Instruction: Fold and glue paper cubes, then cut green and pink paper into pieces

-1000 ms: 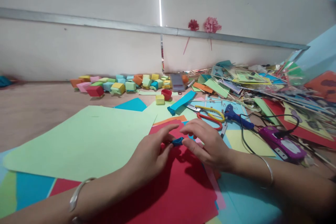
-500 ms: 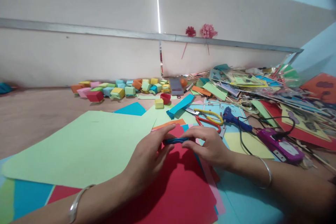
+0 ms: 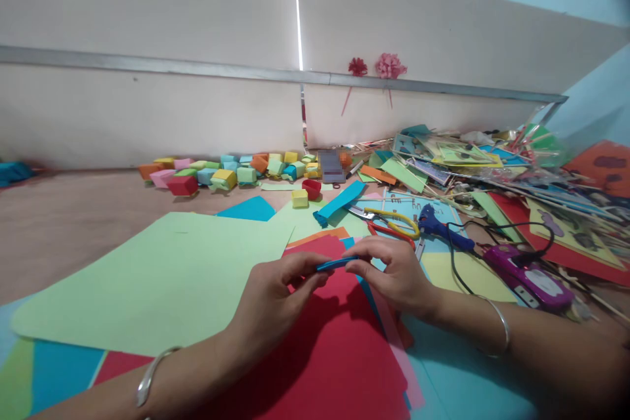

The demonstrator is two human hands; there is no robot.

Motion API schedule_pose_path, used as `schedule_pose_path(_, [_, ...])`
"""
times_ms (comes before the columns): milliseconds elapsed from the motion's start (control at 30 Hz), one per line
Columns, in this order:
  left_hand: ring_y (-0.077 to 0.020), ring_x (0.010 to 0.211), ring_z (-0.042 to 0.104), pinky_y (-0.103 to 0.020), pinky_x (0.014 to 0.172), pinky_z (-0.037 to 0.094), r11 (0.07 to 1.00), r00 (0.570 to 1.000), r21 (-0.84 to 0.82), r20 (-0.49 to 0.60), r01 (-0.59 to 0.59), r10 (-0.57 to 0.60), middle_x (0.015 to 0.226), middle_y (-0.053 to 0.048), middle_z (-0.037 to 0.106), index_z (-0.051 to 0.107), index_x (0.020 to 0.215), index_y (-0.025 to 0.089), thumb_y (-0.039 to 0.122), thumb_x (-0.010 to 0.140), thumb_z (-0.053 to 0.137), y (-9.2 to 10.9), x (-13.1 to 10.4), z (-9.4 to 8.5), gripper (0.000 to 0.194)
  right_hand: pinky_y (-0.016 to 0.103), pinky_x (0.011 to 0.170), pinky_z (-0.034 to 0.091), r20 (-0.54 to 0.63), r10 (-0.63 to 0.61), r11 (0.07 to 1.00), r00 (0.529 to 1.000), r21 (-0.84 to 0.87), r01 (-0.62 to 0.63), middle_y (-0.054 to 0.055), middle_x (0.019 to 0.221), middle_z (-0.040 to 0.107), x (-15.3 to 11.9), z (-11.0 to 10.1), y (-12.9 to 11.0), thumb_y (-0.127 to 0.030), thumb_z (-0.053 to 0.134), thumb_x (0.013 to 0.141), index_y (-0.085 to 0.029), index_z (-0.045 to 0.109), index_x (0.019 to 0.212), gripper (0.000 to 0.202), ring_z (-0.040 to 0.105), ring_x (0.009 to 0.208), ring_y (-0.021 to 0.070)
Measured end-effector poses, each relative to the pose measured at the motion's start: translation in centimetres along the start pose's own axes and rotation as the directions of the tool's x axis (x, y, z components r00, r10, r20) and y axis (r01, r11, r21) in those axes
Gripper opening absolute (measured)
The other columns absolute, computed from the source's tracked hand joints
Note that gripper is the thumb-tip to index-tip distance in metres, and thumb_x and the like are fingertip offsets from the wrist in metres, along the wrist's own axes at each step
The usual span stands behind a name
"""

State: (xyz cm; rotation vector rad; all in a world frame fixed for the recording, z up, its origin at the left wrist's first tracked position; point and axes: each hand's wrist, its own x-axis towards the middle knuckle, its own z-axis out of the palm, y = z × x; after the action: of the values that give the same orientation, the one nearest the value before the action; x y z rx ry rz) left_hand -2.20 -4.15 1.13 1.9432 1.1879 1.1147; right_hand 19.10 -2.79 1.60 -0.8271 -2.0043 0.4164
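A narrow folded blue paper strip (image 3: 336,264) is pinched between my two hands, above a red paper sheet (image 3: 325,341). My left hand (image 3: 278,289) grips its left end with thumb and fingers. At the other end my right hand (image 3: 394,272) holds it the same way. Just beyond the hands lie a longer blue paper strip (image 3: 344,200) with a crumpled end, a pair of scissors with yellow and red handles (image 3: 399,223), a small yellow paper box (image 3: 299,198) and a red paper piece (image 3: 312,188).
A large light green sheet (image 3: 147,275) spreads on the left. Several coloured paper cubes (image 3: 224,178) line the white panel. At right are a blue glue gun (image 3: 443,230), a purple power strip (image 3: 529,279) with a black cord, and a heap of papers and sticks (image 3: 457,151).
The blue strip looks flatter and tilts up to the right, its two layers closer together. My left hand has pulled its fingertips in to the strip's end. The view has tipped up slightly.
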Motion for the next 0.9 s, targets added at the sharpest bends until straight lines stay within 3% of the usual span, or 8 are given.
schedule_pose_path(300, [-0.0128,0.057,0.065,-0.022,0.054,0.05,0.994,0.999,0.113,0.037,0.012,-0.016,0.069,0.001,0.075,0.075,0.087,0.021,0.03,0.079,0.063,1.6,-0.3,0.0,0.017,0.025,0.068,0.052,-0.007,0.001,1.0,1.0,-0.017,-0.002,0.004,0.079,0.075,-0.2,0.2,-0.1,-0.026,0.065,0.092,-0.019,0.074,0.088,0.013,0.068,0.072,0.0148])
schedule_pose_path(500, [-0.0155,0.063,0.071,-0.023,0.054,0.051,0.964,0.989,0.22,0.051,-0.148,0.141,0.082,-0.001,0.08,0.078,0.1,0.026,0.028,0.089,0.058,0.2,0.0,-0.1,0.023,0.025,0.068,0.052,0.019,-0.029,0.998,0.999,-0.047,0.03,0.004,0.077,0.074,-0.2,0.1,-0.1,-0.032,0.063,0.094,-0.019,0.074,0.089,0.017,0.067,0.07,0.0144])
schedule_pose_path(600, [-0.0178,0.066,0.072,-0.026,0.059,0.054,0.871,0.941,0.362,0.051,-0.331,0.336,0.08,-0.004,0.079,0.077,0.103,0.024,0.026,0.091,0.058,-0.8,0.1,-0.1,0.023,0.025,0.067,0.051,0.028,-0.054,0.997,0.998,-0.061,0.056,0.004,0.076,0.074,-0.3,0.2,0.1,-0.032,0.062,0.094,-0.018,0.074,0.088,0.02,0.066,0.07,0.0143])
schedule_pose_path(700, [-0.0214,0.08,0.072,-0.031,0.07,0.056,0.739,0.842,0.448,0.059,-0.503,0.536,0.091,-0.008,0.079,0.075,0.106,0.022,0.023,0.092,0.057,-1.3,0.3,-0.2,0.023,0.024,0.067,0.05,0.057,-0.044,0.996,0.997,-0.07,0.048,0.004,0.077,0.074,-0.6,0.7,0.5,-0.03,0.063,0.094,-0.017,0.074,0.088,0.018,0.066,0.07,0.014])
schedule_pose_path(767, [-0.0204,0.079,0.071,-0.03,0.07,0.056,0.685,0.791,0.447,0.091,-0.576,0.606,0.09,-0.007,0.078,0.073,0.109,0.022,0.018,0.093,0.054,-1.5,0.3,-0.4,0.026,0.024,0.069,0.051,0.104,-0.018,0.995,0.994,-0.097,0.028,0.004,0.08,0.075,-0.6,1.1,0.8,-0.03,0.065,0.092,-0.017,0.074,0.09,0.015,0.066,0.073,0.0138])
schedule_pose_path(833, [-0.0188,0.073,0.071,-0.028,0.065,0.056,0.678,0.781,0.429,0.117,-0.597,0.614,0.084,-0.005,0.078,0.074,0.107,0.025,0.015,0.091,0.051,-1.8,0.2,-0.6,0.029,0.024,0.07,0.05,0.195,-0.003,0.987,0.981,-0.156,0.034,0.004,0.082,0.075,-0.2,1.0,0.8,-0.03,0.066,0.092,-0.018,0.074,0.092,0.014,0.066,0.074,0.0134])
schedule_pose_path(900, [-0.0186,0.068,0.071,-0.027,0.06,0.055,0.736,0.827,0.412,0.089,-0.537,0.554,0.081,-0.004,0.078,0.076,0.098,0.027,0.015,0.089,0.05,-2.1,0.3,-0.7,0.03,0.024,0.07,0.049,0.315,-0.011,0.967,0.949,-0.237,0.09,0.005,0.081,0.074,0.8,-0.2,0.4,-0.031,0.068,0.091,-0.016,0.073,0.091,0.016,0.066,0.075,0.0137])
